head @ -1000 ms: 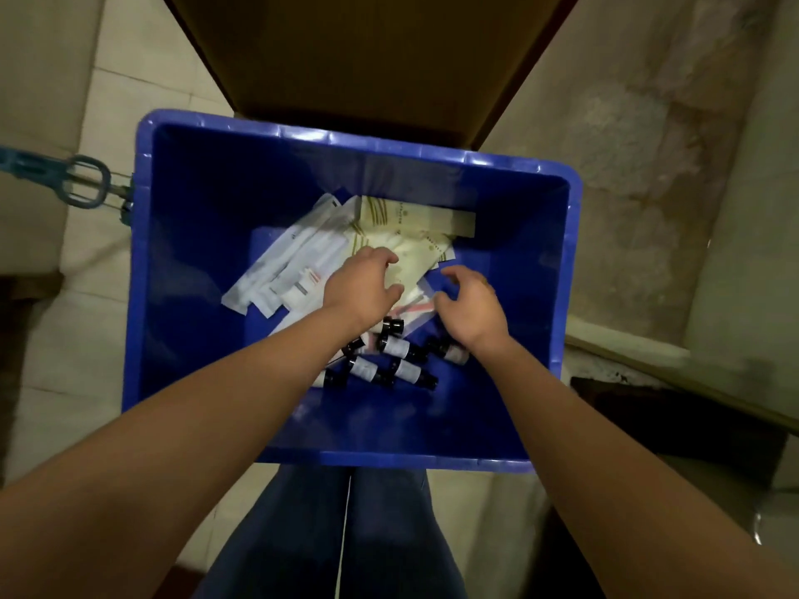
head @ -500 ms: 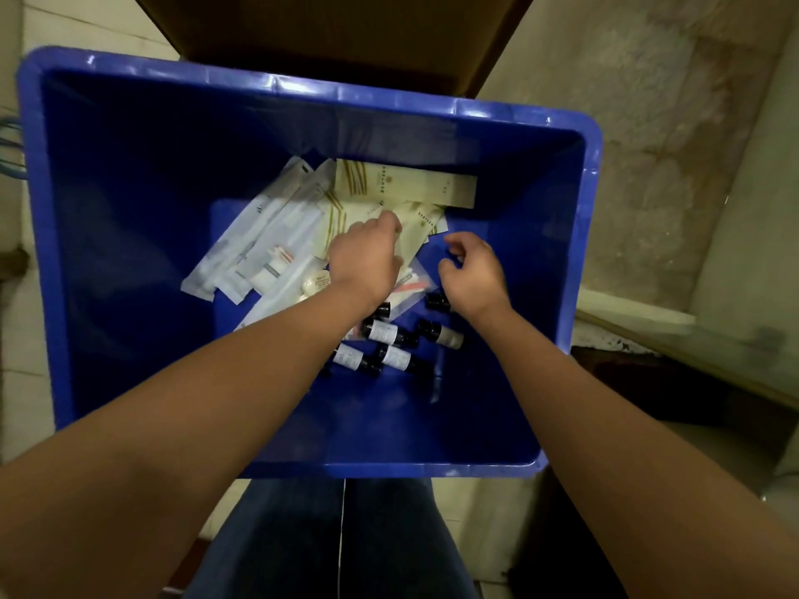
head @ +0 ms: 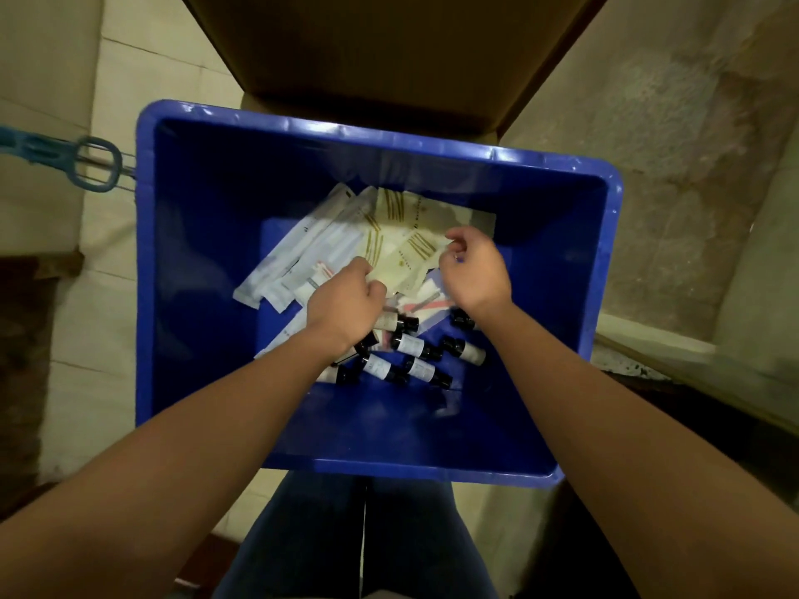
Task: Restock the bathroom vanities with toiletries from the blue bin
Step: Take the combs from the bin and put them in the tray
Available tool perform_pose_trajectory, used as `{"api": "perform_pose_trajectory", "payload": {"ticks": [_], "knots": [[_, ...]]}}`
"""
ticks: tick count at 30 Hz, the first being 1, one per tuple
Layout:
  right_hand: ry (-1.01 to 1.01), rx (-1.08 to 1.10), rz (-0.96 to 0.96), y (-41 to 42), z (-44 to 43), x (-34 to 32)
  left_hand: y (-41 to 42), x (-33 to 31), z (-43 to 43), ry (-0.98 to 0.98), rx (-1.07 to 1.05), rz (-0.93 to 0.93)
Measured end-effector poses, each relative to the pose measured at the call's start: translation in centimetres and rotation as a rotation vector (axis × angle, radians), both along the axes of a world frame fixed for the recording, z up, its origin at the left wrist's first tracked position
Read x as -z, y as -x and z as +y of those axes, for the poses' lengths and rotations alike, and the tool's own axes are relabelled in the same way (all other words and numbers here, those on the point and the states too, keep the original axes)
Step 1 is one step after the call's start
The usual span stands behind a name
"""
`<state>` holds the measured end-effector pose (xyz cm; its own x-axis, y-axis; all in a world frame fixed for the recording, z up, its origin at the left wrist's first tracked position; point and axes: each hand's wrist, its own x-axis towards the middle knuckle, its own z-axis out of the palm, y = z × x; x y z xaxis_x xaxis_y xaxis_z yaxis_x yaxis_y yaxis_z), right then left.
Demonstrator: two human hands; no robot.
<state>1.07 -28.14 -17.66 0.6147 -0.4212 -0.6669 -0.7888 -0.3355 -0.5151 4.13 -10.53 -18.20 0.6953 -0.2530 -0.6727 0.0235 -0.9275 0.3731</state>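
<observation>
The blue bin (head: 194, 296) stands on the floor below me, with toiletries on its bottom. Cream sachets with gold stripes (head: 402, 248) lie in the middle, white wrapped packets (head: 302, 248) to their left, and several small dark bottles with white labels (head: 415, 348) nearer to me. My left hand (head: 346, 302) has its fingers curled on the near edge of a cream sachet. My right hand (head: 475, 270) pinches the right end of the same sachet pile with thumb and fingers.
A brown cardboard box (head: 389, 49) stands behind the bin. A blue-handled cart part (head: 93, 164) touches the bin's left rim. Tiled floor lies to the left, a rough wall and a dark ledge (head: 691, 382) to the right. My legs are under the bin's near edge.
Both hands have moved from the bottles toward the cream sachets; the right hand went up and now pinches a sachet. The view has pulled back from the bin.
</observation>
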Motion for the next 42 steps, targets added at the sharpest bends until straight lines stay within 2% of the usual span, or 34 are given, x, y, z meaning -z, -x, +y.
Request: {"api": "perform_pose_trajectory", "payload": {"ticks": [6, 13, 23, 30, 33, 39, 42], "knots": [[0.128, -0.189, -0.031, -1.3, 1.1, 1.3, 0.1, 0.9, 2.0, -0.023, -0.127, -0.085], [0.327, -0.421, 0.050, -2.7, 1.6, 3.5, 0.3, 2.1, 2.6, -0.032, -0.244, -0.097], [0.484, -0.510, 0.086, -3.7, 1.5, 4.7, -0.4, 3.3, 2.5, -0.011, -0.300, -0.073], [0.536, -0.514, 0.024, -2.9, 1.7, 3.9, -0.4, 3.1, 2.5, -0.006, -0.302, -0.058], [0.483, -0.493, 0.028, -2.5, 1.8, 2.9, -0.3, 2.2, 2.5, 0.012, -0.338, -0.038], [0.183, -0.379, 0.046, -1.2, 1.9, -1.0, -0.2, -1.4, 2.7, 0.075, -0.376, 0.019], [-0.010, -0.252, 0.105, -0.3, 2.5, -3.6, -0.1, -3.8, 2.8, 0.110, -0.367, 0.045]]}}
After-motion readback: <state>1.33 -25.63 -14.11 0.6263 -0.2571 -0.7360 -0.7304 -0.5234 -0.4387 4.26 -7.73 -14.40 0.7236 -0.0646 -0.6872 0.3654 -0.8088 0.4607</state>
